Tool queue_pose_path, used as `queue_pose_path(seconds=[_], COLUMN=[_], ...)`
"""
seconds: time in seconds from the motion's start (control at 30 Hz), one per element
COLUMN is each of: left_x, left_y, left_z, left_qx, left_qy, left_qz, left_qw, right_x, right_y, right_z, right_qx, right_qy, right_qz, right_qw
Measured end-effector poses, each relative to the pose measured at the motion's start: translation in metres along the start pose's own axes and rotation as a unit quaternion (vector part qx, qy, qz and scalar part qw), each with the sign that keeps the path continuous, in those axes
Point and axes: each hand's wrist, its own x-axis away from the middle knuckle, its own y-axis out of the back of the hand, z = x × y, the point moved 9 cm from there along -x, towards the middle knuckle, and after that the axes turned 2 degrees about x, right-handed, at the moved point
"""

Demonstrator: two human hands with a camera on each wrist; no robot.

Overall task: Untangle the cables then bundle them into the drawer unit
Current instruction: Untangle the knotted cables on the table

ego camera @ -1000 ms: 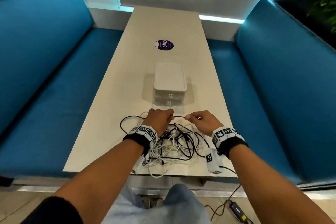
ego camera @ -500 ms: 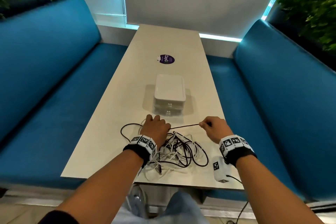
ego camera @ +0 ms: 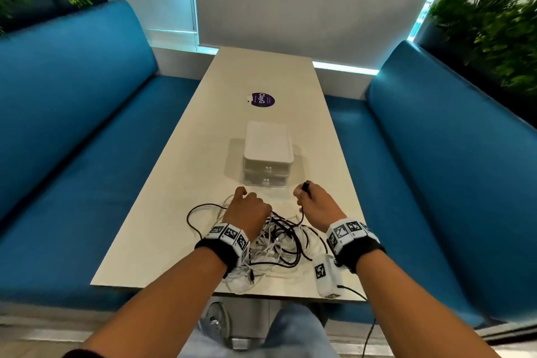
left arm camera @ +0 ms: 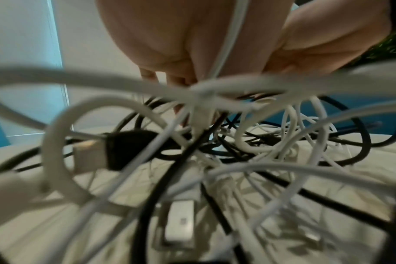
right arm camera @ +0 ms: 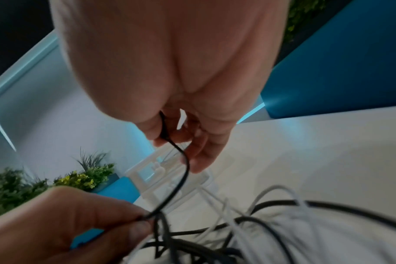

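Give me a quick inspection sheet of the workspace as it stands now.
Surface: beige table, purple sticker at the far end.
Job's things: white drawer unit, drawers closed; tangled cables in front of it.
Clutter: white tagged box near the front edge.
Grippers: left hand grips the tangle; right hand pinches the black cable.
Cables: black and white, still knotted.
Surroundings: blue benches, plants.

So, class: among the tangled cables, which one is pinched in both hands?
The thin black cable: the right hand holds its end, the left hand pinches it farther along. The white cables lie loose.
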Motion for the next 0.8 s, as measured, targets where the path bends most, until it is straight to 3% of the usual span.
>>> queue_pose_path(seconds=[0.07,0.17,0.23,0.3,0.43,0.63,0.8], left_x=[0.001,0.000,0.000,0.001,0.007,0.014,0.005], left_y=[0.002,0.004,0.005,0.005,0.005,-0.004,0.004], left_z=[-0.001,-0.002,-0.001,0.002,0.016,0.021,0.016], left_qx=[-0.003,0.015,0.028,0.037,0.059,0.064,0.066], left_qy=[0.003,0.011,0.014,0.022,0.047,0.003,0.004], left_qz=[-0.002,-0.006,-0.022,-0.044,-0.094,-0.105,-0.104], left_qw=[1.000,1.000,0.999,0.998,0.993,0.992,0.992], right_x=[0.001,0.003,0.002,0.003,0.009,-0.003,0.004], right_y=[-0.009,-0.021,-0.030,-0.033,-0.031,0.002,0.008], right_z=[0.007,0.027,0.038,0.044,0.043,0.025,0.009], right_qx=[-0.097,-0.135,-0.079,0.053,0.279,0.393,0.407], right_qy=[-0.014,0.003,0.027,0.063,0.134,0.119,0.079], right_qz=[0.007,0.034,0.060,0.062,0.042,0.014,-0.007], right_qw=[0.995,0.990,0.995,0.995,0.950,0.912,0.910])
